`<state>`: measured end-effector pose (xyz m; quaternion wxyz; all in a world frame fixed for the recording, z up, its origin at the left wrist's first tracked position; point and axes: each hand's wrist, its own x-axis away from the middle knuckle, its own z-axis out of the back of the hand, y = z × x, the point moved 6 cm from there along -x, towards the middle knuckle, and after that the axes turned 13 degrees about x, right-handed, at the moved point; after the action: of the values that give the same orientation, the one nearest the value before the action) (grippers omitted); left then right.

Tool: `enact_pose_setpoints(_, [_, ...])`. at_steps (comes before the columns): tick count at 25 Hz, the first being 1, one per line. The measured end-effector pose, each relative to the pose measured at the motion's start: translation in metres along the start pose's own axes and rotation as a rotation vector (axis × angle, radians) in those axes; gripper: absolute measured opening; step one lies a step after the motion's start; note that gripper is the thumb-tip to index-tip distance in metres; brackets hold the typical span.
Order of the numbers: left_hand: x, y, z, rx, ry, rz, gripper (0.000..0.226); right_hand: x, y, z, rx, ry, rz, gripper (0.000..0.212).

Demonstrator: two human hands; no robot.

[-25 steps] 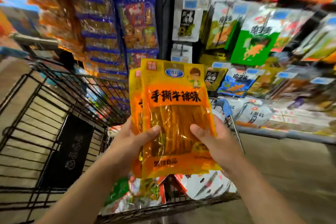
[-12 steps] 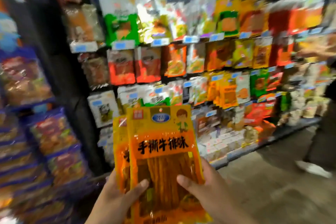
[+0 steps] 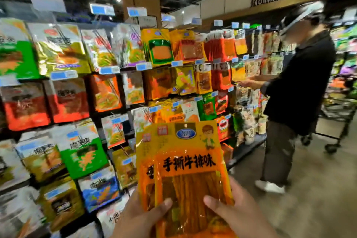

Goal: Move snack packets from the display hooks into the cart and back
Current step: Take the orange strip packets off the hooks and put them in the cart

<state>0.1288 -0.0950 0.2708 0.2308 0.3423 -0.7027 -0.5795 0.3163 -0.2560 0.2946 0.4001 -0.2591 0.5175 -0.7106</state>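
Two orange-yellow snack packets (image 3: 185,162), one stacked behind the other, stand upright in front of me at the bottom centre. My left hand (image 3: 141,216) grips their lower left edge with the thumb across the front. My right hand (image 3: 235,212) grips the lower right edge, thumb on the clear window. Behind them the display hooks (image 3: 135,83) carry rows of hanging snack packets, with a yellow-orange group (image 3: 170,112) just above the held packets. My cart is out of view.
A person in dark clothes (image 3: 293,91) stands at the right, reaching to the shelf. Behind that person is another black cart (image 3: 336,121). Bare floor (image 3: 309,189) stretches to the right of the rack. Blue price tags hang at the hook ends.
My view has swung up and right from the cart to the hook wall. The two packets stay gripped in both hands and now sit nearer the yellow-orange hanging group.
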Motion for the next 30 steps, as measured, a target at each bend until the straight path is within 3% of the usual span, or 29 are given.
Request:
enact_pose_setpoints(6, [-0.085,-0.009,-0.031,0.227,0.033,0.084,0.053,-0.094,0.024,0.039,0.026,-0.07,-0.058,0.079])
enact_pose_setpoints(8, [-0.12,-0.013,-0.026,0.273,0.031,0.105,0.057,-0.136,0.027,0.036,0.039,-0.106,-0.049,0.082])
enact_pose_setpoints(13, [-0.231,-0.031,-0.001,0.264,0.067,0.098,0.065,-0.252,0.038,0.025,-0.043,-0.156,-0.07,0.058])
enact_pose_setpoints(17, [-0.329,-0.054,0.016,0.297,0.104,0.158,0.074,-0.361,0.052,0.027,0.047,-0.183,-0.084,0.069])
enact_pose_setpoints(23, [-0.43,-0.091,0.028,0.275,0.057,0.214,0.058,-0.458,0.087,0.021,-0.031,-0.208,-0.135,0.065])
enact_pose_setpoints(27, [-0.47,-0.109,0.025,0.25,0.086,0.216,0.059,-0.505,0.114,0.024,-0.054,-0.176,-0.139,0.045])
enact_pose_setpoints(30, [-0.49,-0.12,0.019,0.227,0.123,0.223,0.058,-0.541,0.136,0.026,-0.047,-0.195,-0.147,0.041])
